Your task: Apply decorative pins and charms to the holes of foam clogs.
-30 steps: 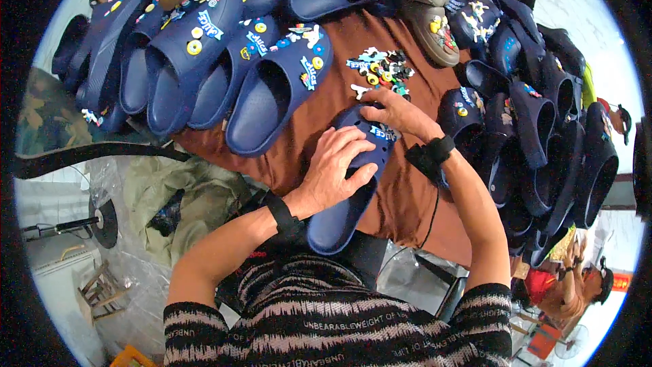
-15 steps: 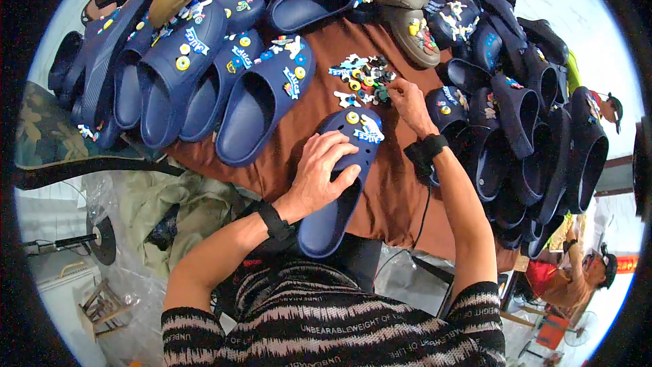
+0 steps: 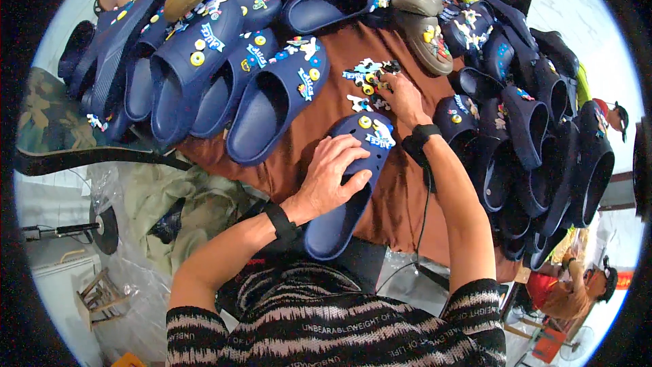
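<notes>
Toe pointing away from me, a navy blue clog [image 3: 344,213] lies at the near edge of the brown cloth. My left hand [image 3: 331,175] grips its upper, with the thumb by the foot opening. Yellow round charms and a white-and-blue charm [image 3: 380,135] sit on the toe, beside bare holes. Just beyond the toe is a heap of small colourful shoe charms [image 3: 365,80]. My right hand [image 3: 405,97] reaches into the heap's right side, its fingers bent and pinched together. The fingertips are partly hidden, so what they pinch cannot be made out.
Decorated navy clogs [image 3: 278,105] crowd the left and back of the brown cloth [image 3: 346,47]. More clogs [image 3: 526,126] are stacked at the right, and brown ones [image 3: 430,44] lie at the back. A cable [image 3: 422,224] hangs near my right forearm. Other people are at the far side and right.
My right hand has moved deeper into the charm heap, covering more of its right side. My left hand stays on the clog. The whole view has shifted slightly.
</notes>
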The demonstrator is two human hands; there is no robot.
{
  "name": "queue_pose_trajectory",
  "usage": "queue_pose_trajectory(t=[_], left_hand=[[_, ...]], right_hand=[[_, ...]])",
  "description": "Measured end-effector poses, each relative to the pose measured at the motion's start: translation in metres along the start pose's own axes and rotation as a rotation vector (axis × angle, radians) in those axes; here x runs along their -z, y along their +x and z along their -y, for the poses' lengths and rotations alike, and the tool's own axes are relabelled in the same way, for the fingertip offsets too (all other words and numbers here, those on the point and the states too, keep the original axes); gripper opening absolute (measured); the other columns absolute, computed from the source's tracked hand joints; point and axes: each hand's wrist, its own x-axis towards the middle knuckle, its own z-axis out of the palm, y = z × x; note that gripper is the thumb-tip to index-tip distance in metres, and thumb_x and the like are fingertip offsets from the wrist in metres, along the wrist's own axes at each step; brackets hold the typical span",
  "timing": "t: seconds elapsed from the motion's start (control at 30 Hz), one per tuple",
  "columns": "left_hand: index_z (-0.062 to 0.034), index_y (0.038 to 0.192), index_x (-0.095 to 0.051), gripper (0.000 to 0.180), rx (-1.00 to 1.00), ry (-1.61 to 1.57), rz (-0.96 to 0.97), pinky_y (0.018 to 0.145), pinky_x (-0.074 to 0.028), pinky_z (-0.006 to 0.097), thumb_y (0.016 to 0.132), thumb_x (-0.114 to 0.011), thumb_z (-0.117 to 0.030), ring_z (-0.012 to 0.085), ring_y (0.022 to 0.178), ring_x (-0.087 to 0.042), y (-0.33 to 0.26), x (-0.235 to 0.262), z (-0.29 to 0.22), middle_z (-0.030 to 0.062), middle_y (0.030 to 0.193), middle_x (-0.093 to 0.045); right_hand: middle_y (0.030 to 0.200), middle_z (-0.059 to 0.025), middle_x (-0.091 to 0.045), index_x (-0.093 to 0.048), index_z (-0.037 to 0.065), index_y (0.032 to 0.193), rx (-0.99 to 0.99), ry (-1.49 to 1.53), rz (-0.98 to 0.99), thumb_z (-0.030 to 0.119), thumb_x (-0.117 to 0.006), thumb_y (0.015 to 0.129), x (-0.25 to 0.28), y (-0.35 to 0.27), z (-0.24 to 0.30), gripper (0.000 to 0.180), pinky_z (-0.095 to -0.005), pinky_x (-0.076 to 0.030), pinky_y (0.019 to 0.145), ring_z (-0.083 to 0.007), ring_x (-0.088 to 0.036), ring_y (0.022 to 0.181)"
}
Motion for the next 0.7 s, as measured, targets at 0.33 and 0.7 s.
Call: queue_pose_trajectory(t=[0.33,0.7], left_hand=[[-0.0056,0.114,-0.065,0.035,0.009,0.005,-0.005,0.111,-0.034,0.049,0.088,-0.066,-0.029,0.0352,0.127,-0.05,0.001,0.001,0.001,0.0154,0.126,-0.059],[-0.005,0.113,-0.065,0.037,0.006,0.007,-0.001,0.111,-0.033,0.049,0.09,-0.064,-0.034,0.0351,0.127,-0.049,0.0,0.002,0.002,0.0154,0.126,-0.059]], right_hand=[[0.099,-0.0217,-0.071,-0.069,0.003,0.108,-0.095,0.172,0.022,0.017,-0.063,0.09,0.011,0.005,-0.02,0.024,-0.0478,-0.052,0.088,-0.0396,-0.067,0.1],[0.116,-0.0206,-0.061,-0.067,0.01,0.117,-0.12,0.007,-0.011,0.011,-0.07,0.084,0.005,0.01,-0.027,0.033,-0.0481,-0.051,0.092,-0.0408,-0.062,0.108]])
